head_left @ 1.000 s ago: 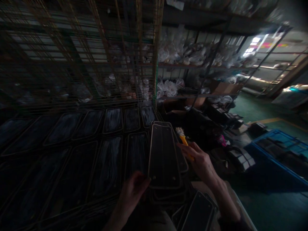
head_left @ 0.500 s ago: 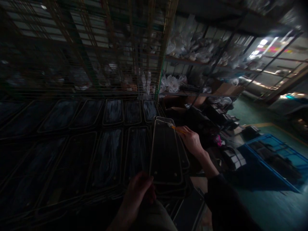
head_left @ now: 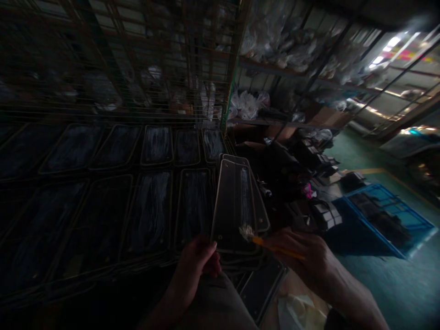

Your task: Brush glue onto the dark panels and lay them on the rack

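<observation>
My right hand [head_left: 302, 252] holds a brush [head_left: 257, 239] with an orange handle and pale bristles. The bristles touch the lower right part of a dark rectangular panel [head_left: 227, 206] on top of a stack. A whitish streak runs down the panel's right side above the brush. At the panel's lower left corner, my left hand [head_left: 201, 259] is closed, its thumb against the panel edge. Farther left lie rows of similar dark panels, several with whitish streaks, such as the panel [head_left: 151, 211].
A wire mesh rack [head_left: 154, 59] stands behind the panels. Shelves with plastic bags [head_left: 249, 104] are at the back right. A blue crate [head_left: 381, 220] stands on the green floor at right; another panel [head_left: 261, 288] lies below the stack.
My right hand has moved the brush from the panel's top down to near its bottom, and a whitish streak now shows along that path. My left hand stays at the corner. The view has shifted slightly.
</observation>
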`<state>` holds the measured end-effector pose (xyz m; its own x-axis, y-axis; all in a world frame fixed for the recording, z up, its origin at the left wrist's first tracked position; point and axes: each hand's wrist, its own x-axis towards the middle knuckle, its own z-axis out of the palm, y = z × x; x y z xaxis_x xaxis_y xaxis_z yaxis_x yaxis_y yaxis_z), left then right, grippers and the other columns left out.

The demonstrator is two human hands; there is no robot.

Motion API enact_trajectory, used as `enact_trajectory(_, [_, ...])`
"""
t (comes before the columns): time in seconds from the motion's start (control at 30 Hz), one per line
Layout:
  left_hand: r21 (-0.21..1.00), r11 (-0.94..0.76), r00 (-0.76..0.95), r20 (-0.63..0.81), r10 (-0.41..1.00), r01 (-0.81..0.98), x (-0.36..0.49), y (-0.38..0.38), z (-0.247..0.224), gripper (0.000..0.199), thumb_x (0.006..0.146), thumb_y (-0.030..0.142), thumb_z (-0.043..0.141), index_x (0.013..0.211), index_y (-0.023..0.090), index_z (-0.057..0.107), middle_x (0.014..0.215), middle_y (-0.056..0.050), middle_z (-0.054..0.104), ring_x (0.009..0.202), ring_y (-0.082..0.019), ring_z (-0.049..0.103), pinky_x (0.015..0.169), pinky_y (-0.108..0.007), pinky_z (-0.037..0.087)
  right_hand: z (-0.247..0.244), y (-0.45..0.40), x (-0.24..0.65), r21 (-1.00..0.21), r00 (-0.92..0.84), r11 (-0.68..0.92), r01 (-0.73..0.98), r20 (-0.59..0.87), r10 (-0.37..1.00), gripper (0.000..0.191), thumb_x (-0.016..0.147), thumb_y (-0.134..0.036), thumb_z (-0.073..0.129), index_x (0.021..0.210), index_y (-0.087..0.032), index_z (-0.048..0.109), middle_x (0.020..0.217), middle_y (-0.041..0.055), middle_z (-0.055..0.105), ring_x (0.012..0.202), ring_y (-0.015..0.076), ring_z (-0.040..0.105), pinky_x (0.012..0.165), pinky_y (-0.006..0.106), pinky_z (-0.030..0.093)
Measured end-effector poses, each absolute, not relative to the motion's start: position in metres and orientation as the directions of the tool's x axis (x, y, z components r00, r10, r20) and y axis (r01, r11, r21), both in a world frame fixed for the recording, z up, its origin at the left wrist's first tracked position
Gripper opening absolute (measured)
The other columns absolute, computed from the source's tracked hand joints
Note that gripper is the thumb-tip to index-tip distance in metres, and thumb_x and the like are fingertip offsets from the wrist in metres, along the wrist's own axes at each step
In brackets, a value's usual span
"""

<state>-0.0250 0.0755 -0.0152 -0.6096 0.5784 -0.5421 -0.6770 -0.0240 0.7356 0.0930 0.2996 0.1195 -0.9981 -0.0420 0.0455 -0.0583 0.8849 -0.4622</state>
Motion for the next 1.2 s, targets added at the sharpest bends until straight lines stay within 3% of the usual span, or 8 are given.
enact_trajectory(0.2, [0.767,-0.002,-0.623,-0.52,0.583,-0.642,-0.029,0.075,-0.012,0.035,0.076,0.045,0.071,0.074,0.016,0.051,0.056,0.001,0.062,0.043,-0.01,0.054,0.041,-0.021,0.041,0.115,0.311,0.073,-0.688,-0.997,0.724,-0.041,-0.016,-0.071,0.021,0.097,-0.026,0.053,0.114,-0.027,0.066,0.097,0.0015,0.071,0.082,0.0147,0.07,0.068,0.024,0.058])
enact_trajectory(0.3, [0.774,0.017,-0.625,-0.524,0.579,-0.633,-0.031,0.075,-0.011,0.035,0.075,0.045,0.072,0.074,0.017,0.051,0.054,0.002,0.06,0.041,-0.011,0.053,0.039,-0.021,0.041,0.104,0.327,0.039,-0.781,-0.999,0.623,-0.039,0.051,0.001,0.022,0.099,-0.03,0.049,0.11,-0.021,0.066,0.086,0.0018,0.071,0.071,0.0128,0.069,0.063,0.022,0.058])
enact_trajectory(0.53, [0.767,0.004,-0.629,-0.529,0.57,-0.641,-0.032,0.075,-0.016,0.038,0.072,0.047,0.074,0.074,0.018,0.05,0.054,0.003,0.06,0.04,-0.011,0.054,0.036,-0.019,0.039,0.073,0.374,-0.039,-0.709,-0.912,0.703,-0.06,0.326,0.251,0.031,0.097,-0.042,0.049,0.102,-0.017,0.067,0.091,0.0051,0.07,0.07,0.016,0.068,0.064,0.028,0.059])
enact_trajectory(0.7, [0.778,0.011,-0.629,-0.517,0.58,-0.628,-0.034,0.075,-0.014,0.035,0.076,0.046,0.071,0.074,0.017,0.051,0.053,0.002,0.061,0.04,-0.011,0.054,0.038,-0.019,0.039,0.058,0.375,-0.068,-0.584,-0.858,0.809,-0.07,0.449,0.25,0.027,0.099,-0.037,0.048,0.109,-0.019,0.065,0.104,0.0056,0.069,0.078,0.0163,0.069,0.071,0.029,0.057])
enact_trajectory(0.83, [0.774,0.015,-0.634,-0.529,0.564,-0.633,-0.033,0.075,-0.013,0.035,0.075,0.047,0.071,0.073,0.017,0.053,0.052,0.002,0.06,0.04,-0.011,0.053,0.039,-0.019,0.039,0.057,0.36,-0.061,-0.569,-0.902,0.816,-0.1,0.399,0.168,0.026,0.099,-0.035,0.047,0.111,-0.02,0.064,0.102,0.0059,0.068,0.085,0.0183,0.069,0.074,0.03,0.056])
enact_trajectory(0.93, [0.76,0.017,-0.619,-0.542,0.569,-0.65,-0.033,0.075,-0.014,0.036,0.075,0.048,0.072,0.072,0.018,0.052,0.05,0.001,0.06,0.039,-0.011,0.054,0.038,-0.019,0.039,0.067,0.352,-0.046,-0.627,-0.947,0.77,-0.121,0.305,0.1,0.025,0.099,-0.035,0.048,0.111,-0.021,0.065,0.1,0.0049,0.068,0.082,0.0169,0.069,0.073,0.029,0.057])
enact_trajectory(1.07, [0.753,0.022,-0.613,-0.552,0.565,-0.658,-0.033,0.074,-0.016,0.035,0.075,0.046,0.072,0.074,0.018,0.051,0.053,0.001,0.062,0.04,-0.012,0.054,0.039,-0.02,0.041,0.076,0.356,-0.05,-0.719,-0.937,0.688,-0.096,0.299,0.181,0.027,0.098,-0.038,0.05,0.11,-0.019,0.065,0.101,0.0055,0.068,0.076,0.0159,0.069,0.067,0.028,0.059])
enact_trajectory(1.2, [0.783,0.048,-0.625,-0.529,0.574,-0.62,-0.035,0.072,-0.014,0.033,0.079,0.045,0.069,0.076,0.017,0.053,0.054,0.001,0.062,0.043,-0.011,0.055,0.04,-0.02,0.041,0.062,0.358,-0.071,-0.683,-0.91,0.723,-0.104,0.36,0.208,0.027,0.099,-0.036,0.048,0.112,-0.019,0.064,0.104,0.0062,0.068,0.082,0.0168,0.069,0.072,0.029,0.058])
